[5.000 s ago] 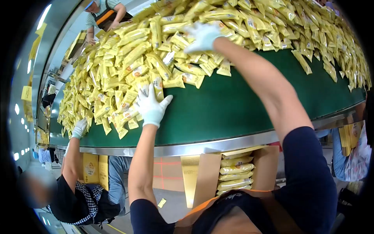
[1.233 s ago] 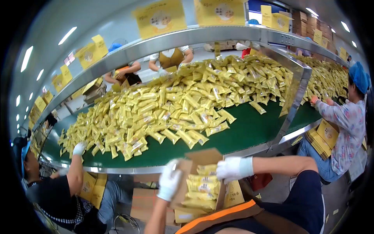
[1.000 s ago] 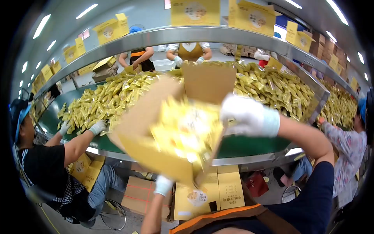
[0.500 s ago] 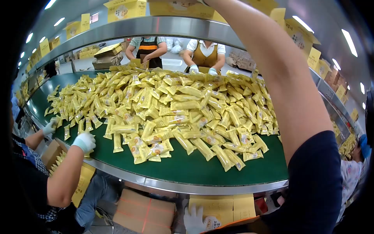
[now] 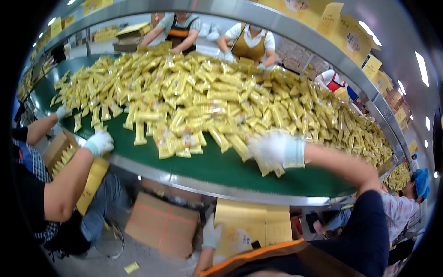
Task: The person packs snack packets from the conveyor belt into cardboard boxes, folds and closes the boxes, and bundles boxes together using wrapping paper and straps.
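My right hand (image 5: pixel 271 150), in a white glove and smeared by motion, is over the near edge of a large heap of yellow wrapped snack packets (image 5: pixel 203 106). Its fingers are too blurred to tell whether it holds a packet. My left hand (image 5: pixel 211 234), also gloved, grips the left edge of a yellow carton (image 5: pixel 240 224) below the belt's near rail. The packets lie piled on a green conveyor belt (image 5: pixel 212 173).
At my left, a co-worker's gloved hand (image 5: pixel 99 142) is by the belt edge above an open carton of packets (image 5: pixel 60 152). A brown cardboard box (image 5: pixel 161 224) is on the floor. Overhead, a metal shelf (image 5: pixel 221 11) carries yellow cartons. Several people work across and to the right.
My right arm has come down from the overhead shelf to the packets. My left hand stays at the yellow carton. The view has shifted, showing more of the heap's right side.
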### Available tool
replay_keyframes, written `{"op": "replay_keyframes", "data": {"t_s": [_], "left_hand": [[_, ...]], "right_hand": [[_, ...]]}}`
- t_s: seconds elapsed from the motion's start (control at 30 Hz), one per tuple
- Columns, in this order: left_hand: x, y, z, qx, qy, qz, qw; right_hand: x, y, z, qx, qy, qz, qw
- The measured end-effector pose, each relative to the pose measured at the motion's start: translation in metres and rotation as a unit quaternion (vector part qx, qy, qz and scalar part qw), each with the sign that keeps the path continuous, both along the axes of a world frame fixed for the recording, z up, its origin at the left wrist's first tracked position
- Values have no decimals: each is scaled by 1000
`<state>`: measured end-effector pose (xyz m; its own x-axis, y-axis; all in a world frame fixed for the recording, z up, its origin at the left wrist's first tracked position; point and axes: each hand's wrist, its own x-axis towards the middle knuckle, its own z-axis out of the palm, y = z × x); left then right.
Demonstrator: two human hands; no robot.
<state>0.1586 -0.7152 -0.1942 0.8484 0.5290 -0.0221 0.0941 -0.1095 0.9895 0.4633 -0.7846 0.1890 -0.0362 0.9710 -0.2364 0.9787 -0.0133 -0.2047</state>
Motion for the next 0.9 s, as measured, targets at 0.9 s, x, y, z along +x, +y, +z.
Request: {"op": "replay_keyframes", "data": {"t_s": [0.9], "left_hand": [[-114,-35,114,-338,46,223,913]], "right_hand": [[-157,-297,-171,443,594,-490,460]]}}
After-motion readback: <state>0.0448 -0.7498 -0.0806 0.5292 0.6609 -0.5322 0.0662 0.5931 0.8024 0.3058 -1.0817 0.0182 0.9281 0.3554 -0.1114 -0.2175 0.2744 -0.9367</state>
